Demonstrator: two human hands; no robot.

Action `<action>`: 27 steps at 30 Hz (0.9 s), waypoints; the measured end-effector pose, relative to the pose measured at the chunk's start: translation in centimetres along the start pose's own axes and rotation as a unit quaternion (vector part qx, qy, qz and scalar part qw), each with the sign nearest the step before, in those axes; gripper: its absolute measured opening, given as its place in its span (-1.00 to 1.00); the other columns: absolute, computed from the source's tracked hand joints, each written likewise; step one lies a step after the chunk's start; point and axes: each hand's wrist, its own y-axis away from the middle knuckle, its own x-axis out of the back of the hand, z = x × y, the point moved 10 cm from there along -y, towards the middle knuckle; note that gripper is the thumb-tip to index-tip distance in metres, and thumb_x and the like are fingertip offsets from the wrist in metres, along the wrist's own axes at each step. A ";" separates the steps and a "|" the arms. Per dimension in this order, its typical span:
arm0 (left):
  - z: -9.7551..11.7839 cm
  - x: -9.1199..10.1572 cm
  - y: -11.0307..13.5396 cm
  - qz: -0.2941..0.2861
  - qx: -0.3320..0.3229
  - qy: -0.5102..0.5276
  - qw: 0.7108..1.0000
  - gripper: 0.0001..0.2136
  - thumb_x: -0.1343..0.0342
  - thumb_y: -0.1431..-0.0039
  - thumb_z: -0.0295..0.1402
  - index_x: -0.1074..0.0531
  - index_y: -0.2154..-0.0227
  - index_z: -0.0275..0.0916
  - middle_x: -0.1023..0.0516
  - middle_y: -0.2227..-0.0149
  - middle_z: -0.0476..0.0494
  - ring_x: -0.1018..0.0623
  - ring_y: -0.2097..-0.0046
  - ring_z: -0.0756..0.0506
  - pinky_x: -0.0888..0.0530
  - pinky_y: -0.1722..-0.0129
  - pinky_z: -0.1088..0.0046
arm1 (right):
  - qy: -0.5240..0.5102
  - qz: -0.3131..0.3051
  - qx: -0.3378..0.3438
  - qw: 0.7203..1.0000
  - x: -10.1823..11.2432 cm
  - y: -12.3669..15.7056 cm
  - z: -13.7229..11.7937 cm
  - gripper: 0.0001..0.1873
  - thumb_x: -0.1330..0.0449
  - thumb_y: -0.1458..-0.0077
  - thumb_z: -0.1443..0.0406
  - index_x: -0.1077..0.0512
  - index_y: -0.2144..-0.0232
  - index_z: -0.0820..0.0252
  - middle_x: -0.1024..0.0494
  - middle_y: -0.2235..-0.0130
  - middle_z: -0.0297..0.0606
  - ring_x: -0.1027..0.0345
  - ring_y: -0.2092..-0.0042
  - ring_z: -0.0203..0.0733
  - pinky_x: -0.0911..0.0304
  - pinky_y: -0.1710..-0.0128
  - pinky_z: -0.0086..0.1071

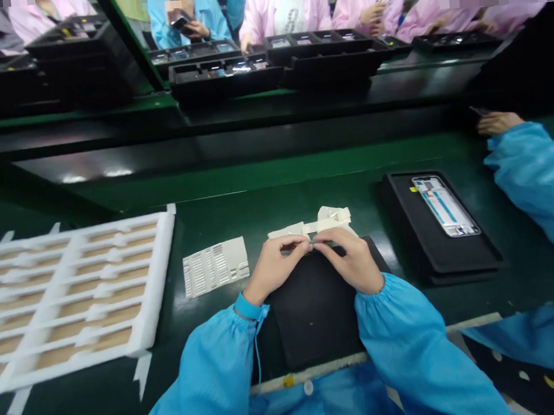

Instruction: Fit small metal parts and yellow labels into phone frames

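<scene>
My left hand [276, 266] and my right hand [352, 258] meet fingertip to fingertip above the far part of a black mat [319, 319]. Thumb and forefinger are pinched together on each side. Whatever lies between them is too small to make out. Just beyond the fingers are pale backing-paper strips and a crumpled clear-white piece [334, 217]. To the left of my left hand lies a light grey sheet [217, 268] with rows of small silvery strips. A blue band circles my left wrist, with a cord hanging from it.
A white foam tray [156, 287] with tan-bottomed slots stands at left. On the right, a phone frame [444, 206] rests on a black tray [458, 260]. A co-worker's hand [500, 122] reaches in farther right. Black trays [228, 80] and several people line the far side.
</scene>
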 end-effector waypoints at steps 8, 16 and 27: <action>1.8 -2.7 0.8 -0.049 0.018 -0.016 0.999 -0.78 -0.12 -0.26 -0.20 -0.54 0.14 -0.18 -0.62 0.12 -0.13 -0.60 0.09 -0.13 -0.52 0.04 0.36 | 0.116 0.128 -0.025 0.985 9.8 3.1 0.9 -0.86 -0.14 -0.25 0.26 -0.50 0.29 0.08 -0.59 0.21 -0.20 -0.45 0.12 -0.10 -0.35 0.04 -0.16; 6.2 -15.4 -0.8 -0.185 0.105 0.219 0.952 -0.80 -0.26 -0.10 -0.36 -0.54 0.19 -0.23 -0.59 0.10 -0.18 -0.57 0.07 -0.14 -0.48 -0.03 0.27 | 0.201 0.336 -0.233 0.890 28.6 10.6 15.1 -0.62 -0.18 0.00 -0.01 -0.49 0.41 0.19 -0.53 0.01 0.03 -0.37 -0.06 0.11 -0.21 -0.12 0.01; 5.9 -27.1 -7.8 -0.135 0.220 0.362 0.896 -0.54 -0.13 -0.24 -0.40 -0.24 -0.19 -0.20 -0.36 -0.21 -0.28 -0.37 -0.23 -0.13 -0.28 -0.22 0.29 | 0.153 0.282 -0.261 0.910 25.3 13.0 17.7 -0.57 -0.15 0.05 -0.08 -0.47 0.44 0.15 -0.55 0.05 0.00 -0.38 -0.04 0.12 -0.17 -0.14 0.02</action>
